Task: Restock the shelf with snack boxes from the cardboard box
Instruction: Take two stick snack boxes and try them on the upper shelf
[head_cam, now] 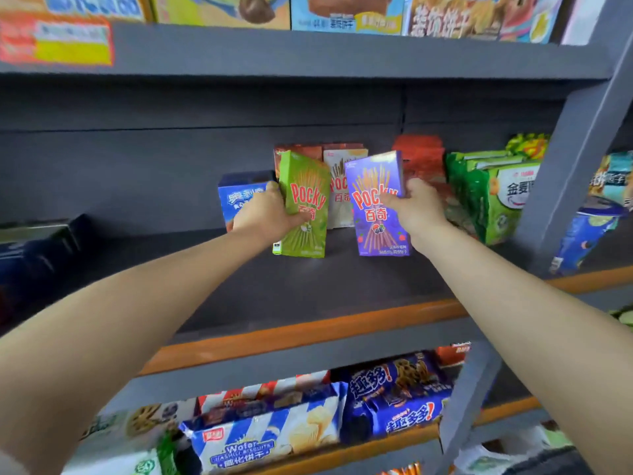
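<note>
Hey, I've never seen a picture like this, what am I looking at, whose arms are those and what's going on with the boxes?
There is no machine here. The single picture comes from a wide-angle camera worn on a person's head, looking forward and down, so the two bare arms reaching in are that person's own.

They face a dark grey shelf with an orange front edge. The left hand holds a green Pocky box, tilted. The right hand holds a purple Pocky box, roughly upright. Both boxes are at the shelf, in front of more snack boxes standing at the back. A blue box sits left of them and green bags to the right. Much of the shelf's left part is bare. Other shelves above and below carry more snacks.

No cardboard box shows in this picture.
</note>
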`<state>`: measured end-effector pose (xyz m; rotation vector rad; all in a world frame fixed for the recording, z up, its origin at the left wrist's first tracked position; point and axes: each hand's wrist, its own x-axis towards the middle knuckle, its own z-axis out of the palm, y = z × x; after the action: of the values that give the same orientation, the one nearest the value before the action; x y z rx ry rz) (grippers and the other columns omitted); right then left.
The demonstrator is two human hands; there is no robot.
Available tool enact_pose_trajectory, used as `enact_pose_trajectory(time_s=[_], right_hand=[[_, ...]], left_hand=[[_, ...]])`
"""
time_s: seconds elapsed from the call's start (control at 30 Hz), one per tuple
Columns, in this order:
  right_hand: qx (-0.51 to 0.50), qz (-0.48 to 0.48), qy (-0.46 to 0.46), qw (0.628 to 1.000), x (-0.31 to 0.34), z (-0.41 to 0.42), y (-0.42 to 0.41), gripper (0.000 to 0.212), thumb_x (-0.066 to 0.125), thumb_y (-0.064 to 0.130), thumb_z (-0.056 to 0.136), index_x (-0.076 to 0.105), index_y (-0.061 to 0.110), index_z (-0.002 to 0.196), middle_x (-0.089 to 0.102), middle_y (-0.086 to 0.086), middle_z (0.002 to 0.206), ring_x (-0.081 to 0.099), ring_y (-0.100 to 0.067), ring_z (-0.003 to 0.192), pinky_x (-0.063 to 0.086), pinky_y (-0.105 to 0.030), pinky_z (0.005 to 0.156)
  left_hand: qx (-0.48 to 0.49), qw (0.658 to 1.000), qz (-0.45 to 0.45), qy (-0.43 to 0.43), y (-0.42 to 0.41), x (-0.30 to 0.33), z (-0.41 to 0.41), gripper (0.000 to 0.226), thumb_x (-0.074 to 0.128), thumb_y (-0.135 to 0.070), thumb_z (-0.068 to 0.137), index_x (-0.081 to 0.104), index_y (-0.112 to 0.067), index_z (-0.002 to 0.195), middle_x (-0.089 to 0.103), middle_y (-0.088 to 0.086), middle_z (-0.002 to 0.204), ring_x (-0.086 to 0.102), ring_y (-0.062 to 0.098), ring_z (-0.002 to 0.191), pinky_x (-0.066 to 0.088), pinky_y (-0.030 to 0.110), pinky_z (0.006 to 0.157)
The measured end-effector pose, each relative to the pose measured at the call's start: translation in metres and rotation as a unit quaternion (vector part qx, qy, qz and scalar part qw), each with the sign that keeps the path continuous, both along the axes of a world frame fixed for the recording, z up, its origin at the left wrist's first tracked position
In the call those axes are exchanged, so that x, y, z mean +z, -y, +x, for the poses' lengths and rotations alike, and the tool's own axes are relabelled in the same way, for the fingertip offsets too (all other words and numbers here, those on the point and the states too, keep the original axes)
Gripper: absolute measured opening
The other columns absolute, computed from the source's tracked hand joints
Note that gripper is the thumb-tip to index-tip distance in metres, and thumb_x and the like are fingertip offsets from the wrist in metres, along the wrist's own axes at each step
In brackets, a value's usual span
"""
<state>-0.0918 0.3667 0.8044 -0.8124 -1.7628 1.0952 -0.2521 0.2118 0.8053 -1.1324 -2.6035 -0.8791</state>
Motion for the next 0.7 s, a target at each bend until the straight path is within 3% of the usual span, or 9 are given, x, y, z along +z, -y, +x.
enact_pose_trajectory(time_s=[0.07,0.17,0.3,0.4,0.53,0.7], right_hand=[[0.001,0.001,0.004,1.000,0.001,-0.011,-0.008,0.025,0.069,0.015,0.078,0.059,0.003,0.098,0.068,-0.014,0.101,0.065,-0.033,0.091,0.052,-0.051,0.084],[0.003,-0.016,-0.005,1.000,0.000,-0.027,-0.019,0.027,0.069,0.011,0.080,0.058,0.001,0.102,0.067,-0.015,0.105,0.065,-0.031,0.093,0.053,-0.047,0.083],[0.021,-0.063,-0.005,0.998,-0.001,-0.045,-0.032,0.027,0.065,0.009,0.083,0.058,0.003,0.109,0.066,-0.015,0.110,0.061,-0.020,0.079,0.049,-0.029,0.063],[0.013,-0.062,0.029,0.998,-0.001,-0.054,-0.040,0.026,0.063,0.011,0.085,0.058,0.006,0.110,0.065,-0.013,0.111,0.063,-0.023,0.090,0.048,-0.034,0.073],[0.025,-0.037,0.083,0.996,-0.005,-0.063,-0.040,0.030,0.068,0.016,0.082,0.053,0.009,0.108,0.063,-0.009,0.113,0.061,-0.028,0.101,0.051,-0.047,0.088],[0.040,0.014,0.120,0.992,-0.010,-0.071,-0.039,0.027,0.067,0.024,0.083,0.051,0.015,0.103,0.062,-0.003,0.106,0.061,-0.024,0.096,0.052,-0.046,0.086]], left_hand=[[0.001,0.998,-0.062,-0.031,0.002,0.008,-0.007,0.066,0.062,-0.060,0.074,0.045,-0.007,0.110,0.062,0.009,0.098,0.060,0.032,0.090,0.044,0.034,0.065],[-0.045,0.997,-0.069,-0.010,0.004,0.013,-0.017,0.057,0.066,-0.054,0.074,0.053,-0.006,0.103,0.064,0.008,0.093,0.060,0.027,0.083,0.043,0.033,0.064],[-0.085,0.995,-0.044,0.018,-0.007,0.006,-0.025,0.040,0.066,-0.040,0.080,0.050,-0.005,0.089,0.061,0.008,0.081,0.059,0.026,0.076,0.044,0.034,0.063],[-0.061,0.997,-0.042,0.002,-0.016,0.001,-0.028,0.034,0.060,-0.037,0.085,0.047,-0.006,0.086,0.057,0.005,0.070,0.057,0.022,0.064,0.044,0.033,0.054],[-0.044,0.997,-0.046,-0.052,-0.020,0.001,-0.029,0.034,0.057,-0.038,0.087,0.041,-0.011,0.073,0.044,0.000,0.061,0.042,0.012,0.051,0.027,0.027,0.040],[0.000,0.983,-0.113,-0.142,-0.020,0.010,-0.029,0.046,0.050,-0.035,0.091,0.035,-0.013,0.054,0.038,0.003,0.058,0.044,0.024,0.054,0.030,0.025,0.043]])
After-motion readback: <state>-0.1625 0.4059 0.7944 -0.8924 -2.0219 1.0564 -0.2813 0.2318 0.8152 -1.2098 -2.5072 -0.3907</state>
